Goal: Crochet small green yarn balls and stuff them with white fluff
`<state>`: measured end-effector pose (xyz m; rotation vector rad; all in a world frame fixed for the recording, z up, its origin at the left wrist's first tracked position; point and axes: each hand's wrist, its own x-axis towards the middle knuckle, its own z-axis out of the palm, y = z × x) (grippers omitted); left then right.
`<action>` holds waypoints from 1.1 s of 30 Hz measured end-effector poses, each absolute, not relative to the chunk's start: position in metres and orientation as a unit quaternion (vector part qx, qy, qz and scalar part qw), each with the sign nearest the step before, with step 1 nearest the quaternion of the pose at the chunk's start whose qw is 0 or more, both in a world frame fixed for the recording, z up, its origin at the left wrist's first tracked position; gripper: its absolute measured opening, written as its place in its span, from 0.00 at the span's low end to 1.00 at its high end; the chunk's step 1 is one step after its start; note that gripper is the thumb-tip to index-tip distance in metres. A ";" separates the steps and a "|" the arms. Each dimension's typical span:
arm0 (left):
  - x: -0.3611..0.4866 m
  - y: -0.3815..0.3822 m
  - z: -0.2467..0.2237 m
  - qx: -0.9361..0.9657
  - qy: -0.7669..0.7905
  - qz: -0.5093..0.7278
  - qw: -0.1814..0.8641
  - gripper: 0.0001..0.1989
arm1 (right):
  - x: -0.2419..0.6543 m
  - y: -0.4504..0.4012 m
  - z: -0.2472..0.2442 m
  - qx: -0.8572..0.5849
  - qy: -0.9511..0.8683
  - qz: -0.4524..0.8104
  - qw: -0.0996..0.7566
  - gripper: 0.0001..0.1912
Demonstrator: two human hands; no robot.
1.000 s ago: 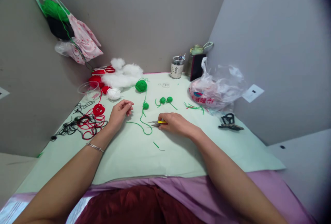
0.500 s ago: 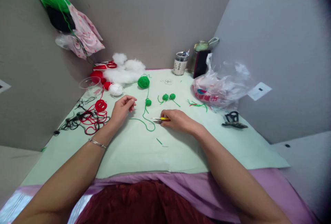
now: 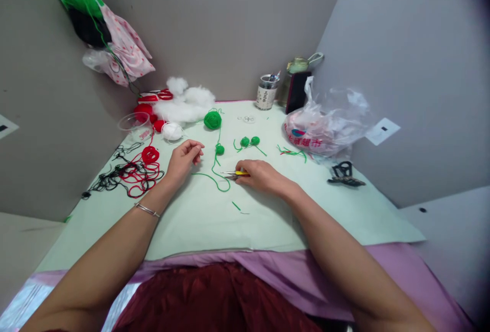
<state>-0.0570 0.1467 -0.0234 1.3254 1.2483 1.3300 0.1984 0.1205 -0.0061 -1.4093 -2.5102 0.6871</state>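
My right hand point(image 3: 255, 174) is closed round small yellow-handled scissors point(image 3: 240, 173), whose blades point left over a green yarn strand point(image 3: 219, 188). Left of them, my left hand point(image 3: 187, 158) rests near the mat with its fingers curled; whether something is pinched in them is too small to tell. Between and beyond the hands sits a small green crocheted ball point(image 3: 219, 149), with a larger green yarn ball point(image 3: 212, 120) behind it. Two small green balls point(image 3: 249, 142) with loose tails lie side by side to the right.
Tangled black and red yarn point(image 3: 133, 173) lies at left, below white stuffing point(image 3: 187, 104) and a clear cup point(image 3: 135, 126). At right are a plastic bag point(image 3: 321, 125), a black hair clip point(image 3: 345, 174), a phone point(image 3: 297, 92) and a pen jar point(image 3: 267, 93).
My right hand has shifted slightly left and away from me with the scissors. The left hand has barely moved, and the view has tilted a little.
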 end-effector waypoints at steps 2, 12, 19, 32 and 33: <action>-0.058 0.147 -0.024 0.535 0.504 0.525 0.429 0.11 | 0.199 0.121 -0.007 -0.472 -0.844 0.235 0.096 0.08; -0.066 0.144 -0.011 0.610 0.516 0.344 0.493 0.13 | 0.222 0.118 -0.004 -0.466 -0.833 0.287 0.076 0.10; -0.066 0.151 -0.025 0.609 0.540 0.279 0.510 0.16 | 0.232 0.136 -0.001 -0.456 -0.797 0.393 0.045 0.06; -0.082 0.139 -0.001 0.685 0.471 0.171 0.529 0.05 | 0.251 0.123 -0.003 -0.452 -0.827 0.331 0.053 0.09; -0.080 0.136 0.000 0.686 0.467 0.184 0.526 0.04 | 0.254 0.121 -0.002 -0.471 -0.825 0.306 0.060 0.08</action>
